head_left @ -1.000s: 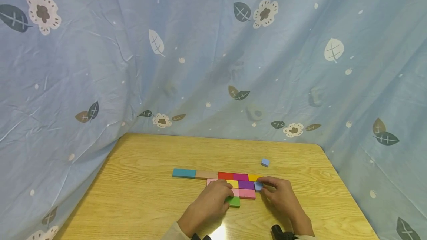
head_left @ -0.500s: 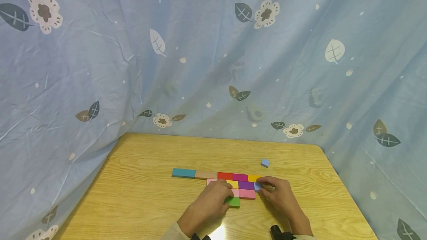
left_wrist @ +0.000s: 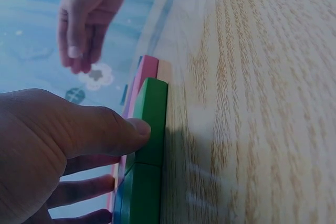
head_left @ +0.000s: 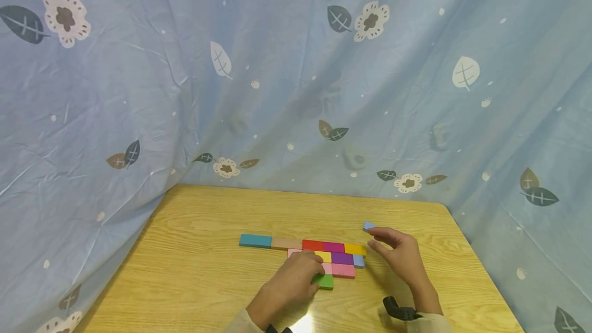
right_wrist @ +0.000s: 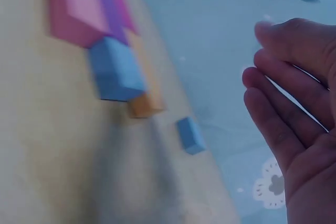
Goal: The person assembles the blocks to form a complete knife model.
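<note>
My left hand [head_left: 296,276] rests over the near left part of a flat arrangement of coloured wooden blocks. Its thumb touches the near face of a green block [left_wrist: 151,121], and its other fingers reach to the blocks behind; it covers several of them. My right hand [head_left: 402,256] is raised right of the arrangement, fingers slightly bent and holding nothing. Its fingertips overlap a small loose light blue block [head_left: 368,225] in the head view. Another small blue block [head_left: 358,260] sits at the right end of the middle row, against a purple block [head_left: 342,258] and below an orange block [head_left: 355,250].
The back row runs left through magenta [head_left: 334,247], red [head_left: 313,245] and tan [head_left: 285,243] blocks to a teal block [head_left: 255,241]. A pink block [head_left: 343,270] lies nearer. A blue patterned curtain [head_left: 287,76] hangs behind the wooden table [head_left: 199,271].
My right hand has let go of the blue block at the row's right end and moved up and right, toward the loose blue block. My left hand has stayed in place.
</note>
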`<action>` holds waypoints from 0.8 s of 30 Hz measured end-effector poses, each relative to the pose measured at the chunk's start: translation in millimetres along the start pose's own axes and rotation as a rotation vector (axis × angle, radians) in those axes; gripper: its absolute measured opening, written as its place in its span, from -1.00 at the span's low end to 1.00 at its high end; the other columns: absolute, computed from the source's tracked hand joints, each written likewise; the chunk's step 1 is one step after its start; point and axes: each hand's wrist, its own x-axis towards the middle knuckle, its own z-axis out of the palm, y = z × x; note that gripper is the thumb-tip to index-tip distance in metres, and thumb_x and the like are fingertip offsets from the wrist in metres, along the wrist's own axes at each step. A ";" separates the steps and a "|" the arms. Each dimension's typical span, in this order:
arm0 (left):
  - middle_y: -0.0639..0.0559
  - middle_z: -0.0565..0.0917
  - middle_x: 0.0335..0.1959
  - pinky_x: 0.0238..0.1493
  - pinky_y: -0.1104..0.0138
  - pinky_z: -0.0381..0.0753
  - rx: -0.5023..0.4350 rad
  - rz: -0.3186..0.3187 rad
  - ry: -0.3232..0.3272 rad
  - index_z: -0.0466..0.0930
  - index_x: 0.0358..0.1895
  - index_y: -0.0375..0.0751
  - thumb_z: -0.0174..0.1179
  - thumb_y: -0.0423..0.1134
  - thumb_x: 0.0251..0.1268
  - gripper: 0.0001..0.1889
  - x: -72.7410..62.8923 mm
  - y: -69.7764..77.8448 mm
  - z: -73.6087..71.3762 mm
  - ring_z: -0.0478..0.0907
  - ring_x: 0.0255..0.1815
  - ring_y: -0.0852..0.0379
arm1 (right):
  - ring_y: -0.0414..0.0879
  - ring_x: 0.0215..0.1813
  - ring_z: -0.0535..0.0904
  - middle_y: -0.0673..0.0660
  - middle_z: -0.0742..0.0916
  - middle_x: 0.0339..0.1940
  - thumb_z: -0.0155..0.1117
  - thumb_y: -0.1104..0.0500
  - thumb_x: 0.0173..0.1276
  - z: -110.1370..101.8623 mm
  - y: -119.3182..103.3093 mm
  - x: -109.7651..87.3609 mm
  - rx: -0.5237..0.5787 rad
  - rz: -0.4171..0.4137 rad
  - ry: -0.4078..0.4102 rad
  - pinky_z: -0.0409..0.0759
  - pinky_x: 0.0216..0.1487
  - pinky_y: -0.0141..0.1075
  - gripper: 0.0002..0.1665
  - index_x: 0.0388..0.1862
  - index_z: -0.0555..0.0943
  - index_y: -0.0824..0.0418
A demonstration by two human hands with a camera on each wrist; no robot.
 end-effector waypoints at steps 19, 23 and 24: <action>0.21 0.86 0.06 0.40 0.29 0.69 -0.011 0.014 0.014 0.93 -0.14 0.03 0.52 -0.35 0.23 -0.80 0.1 0.1 1.0 0.73 0.24 0.20 | -0.36 0.12 0.81 0.24 0.83 0.26 0.53 0.21 0.51 2.7 61.8 37.0 0.332 0.246 0.115 0.74 0.15 -0.55 -0.45 0.39 0.67 0.41; 0.20 0.86 0.04 0.39 0.28 0.70 0.000 0.027 0.030 0.93 -0.13 0.03 0.53 -0.34 0.21 -0.80 -0.5 -0.9 1.5 0.74 0.23 0.18 | -0.41 0.12 0.78 0.42 0.73 0.37 0.54 0.18 0.51 7.3 65.0 37.9 0.322 0.279 0.105 0.70 0.18 -0.60 -0.40 0.43 0.65 0.39; 0.20 0.86 0.04 0.38 0.28 0.70 0.004 0.030 0.032 0.92 -0.13 0.03 0.53 -0.33 0.21 -0.80 -0.7 -1.1 0.9 0.74 0.23 0.18 | -0.42 0.13 0.77 0.43 0.72 0.38 0.54 0.17 0.51 7.9 65.8 38.1 0.323 0.279 0.102 0.70 0.18 -0.61 -0.40 0.43 0.65 0.39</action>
